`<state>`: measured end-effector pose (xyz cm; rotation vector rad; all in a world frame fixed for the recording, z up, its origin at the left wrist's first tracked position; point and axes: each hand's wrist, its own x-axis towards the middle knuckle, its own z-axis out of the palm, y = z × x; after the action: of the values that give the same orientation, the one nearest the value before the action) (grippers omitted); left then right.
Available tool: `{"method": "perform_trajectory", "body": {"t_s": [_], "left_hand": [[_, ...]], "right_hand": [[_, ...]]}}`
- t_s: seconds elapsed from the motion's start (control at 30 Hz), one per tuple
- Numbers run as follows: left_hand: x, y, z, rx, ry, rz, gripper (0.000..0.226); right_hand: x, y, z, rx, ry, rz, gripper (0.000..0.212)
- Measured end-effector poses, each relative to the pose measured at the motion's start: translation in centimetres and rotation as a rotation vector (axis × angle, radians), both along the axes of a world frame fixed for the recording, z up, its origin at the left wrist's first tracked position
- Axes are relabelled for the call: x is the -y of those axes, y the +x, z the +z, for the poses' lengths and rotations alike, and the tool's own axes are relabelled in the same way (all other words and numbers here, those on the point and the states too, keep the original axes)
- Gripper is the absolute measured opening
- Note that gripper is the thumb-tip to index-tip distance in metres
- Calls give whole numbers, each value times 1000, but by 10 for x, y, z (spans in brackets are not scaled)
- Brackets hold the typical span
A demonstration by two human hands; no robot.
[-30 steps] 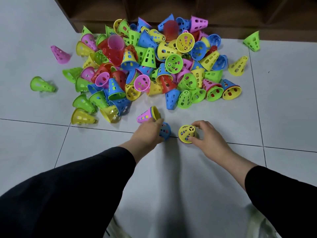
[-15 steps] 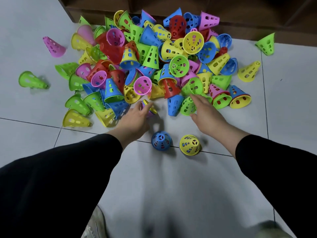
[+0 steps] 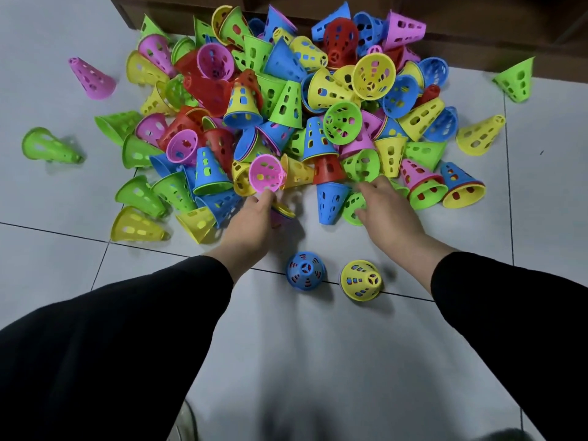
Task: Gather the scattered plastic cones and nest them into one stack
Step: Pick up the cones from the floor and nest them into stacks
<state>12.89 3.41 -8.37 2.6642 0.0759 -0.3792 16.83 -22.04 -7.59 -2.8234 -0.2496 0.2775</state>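
Note:
A big pile of perforated plastic cones [image 3: 318,122] in pink, green, yellow, blue and red lies on the tiled floor. My left hand [image 3: 254,221] reaches to the pile's near edge and curls over a small pink and yellow nested pair [image 3: 284,211], mostly hidden beneath it. My right hand [image 3: 388,211] stretches forward with spread fingers, touching a green cone [image 3: 351,205] lying beside a blue cone [image 3: 331,202]. Nearer to me, a blue cone [image 3: 305,270] and a yellow cone [image 3: 361,280] stand upright, side by side and apart.
Stray cones lie off the pile: a pink one [image 3: 92,79] and a green one [image 3: 47,146] at left, a green one [image 3: 515,79] and a yellow one [image 3: 480,135] at right. Dark wooden furniture [image 3: 477,43] borders the far side. A shoe [image 3: 184,421] shows below.
Both hands let go of the upright blue and yellow cones and moved forward to the pile's edge. The left hand came over the pink and yellow pair; the right reached the green cone.

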Motion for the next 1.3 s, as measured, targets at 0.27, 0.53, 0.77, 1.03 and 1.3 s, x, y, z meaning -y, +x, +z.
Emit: {"method": "perform_trajectory", "body": {"t_s": [0.27,0.53,0.77,1.03,1.3], "left_hand": [[-19,-19,46,109,-115,-56,62],[-18,-57,91,59,-6,-338,82],[21,-72,93,-125,285,-506,81],[66,-65,61,-140,250,-409,52],[34,-66,51,209,177,-293,52]], "right_hand": [[13,-20,41,39,137,-19,49],[30,-59,104,102,346,16,37],[37,-110,115,0,211,251,36],[38,-119,50,-98,106,204,36],[28,-101,48,-64,207,103,58]]}}
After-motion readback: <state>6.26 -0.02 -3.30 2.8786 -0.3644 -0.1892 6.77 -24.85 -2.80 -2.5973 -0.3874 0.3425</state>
